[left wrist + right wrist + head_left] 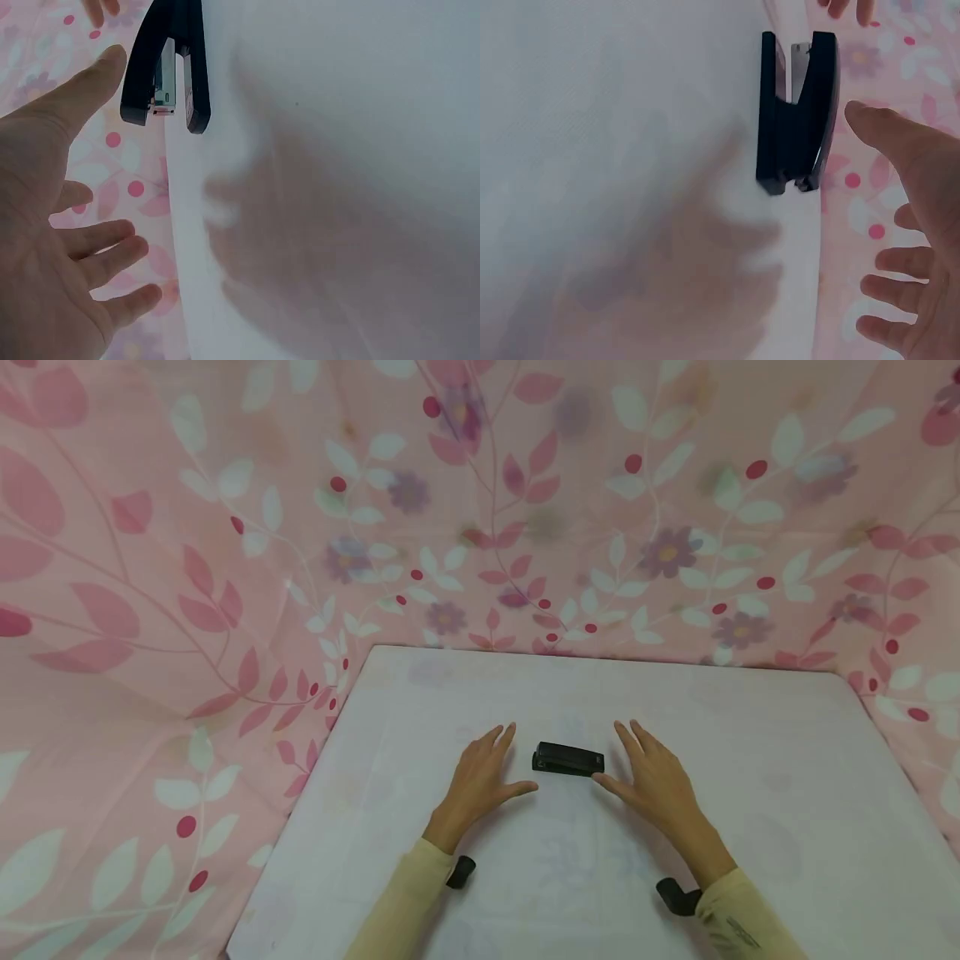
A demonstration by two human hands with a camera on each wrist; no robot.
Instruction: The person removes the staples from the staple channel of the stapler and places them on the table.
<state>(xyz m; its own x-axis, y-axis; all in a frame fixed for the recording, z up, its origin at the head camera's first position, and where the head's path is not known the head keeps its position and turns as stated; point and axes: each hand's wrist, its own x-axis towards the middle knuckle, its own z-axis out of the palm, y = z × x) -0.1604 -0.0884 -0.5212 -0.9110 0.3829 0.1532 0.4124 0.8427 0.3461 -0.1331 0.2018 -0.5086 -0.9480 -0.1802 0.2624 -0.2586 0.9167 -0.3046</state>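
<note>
A black stapler [567, 759] lies on the white table between the two hands, its length running left to right. Its metal inner rail shows in the left wrist view, where the stapler [196, 75] has its front end toward the left hand. The left hand [480, 777] hovers at its left with fingers spread and holds nothing. To the right is the right hand [656, 785], fingers apart, thumb near the stapler's right end. In the right wrist view a gap parts that thumb from the stapler [799, 120].
The white table [525, 893] reaches back to a pink floral cloth [487, 527], which also hangs at both sides. A black wrist-worn device [461, 872] shows at the left sleeve, another black device [677, 897] at the right sleeve. Both hands cast shadows on the table.
</note>
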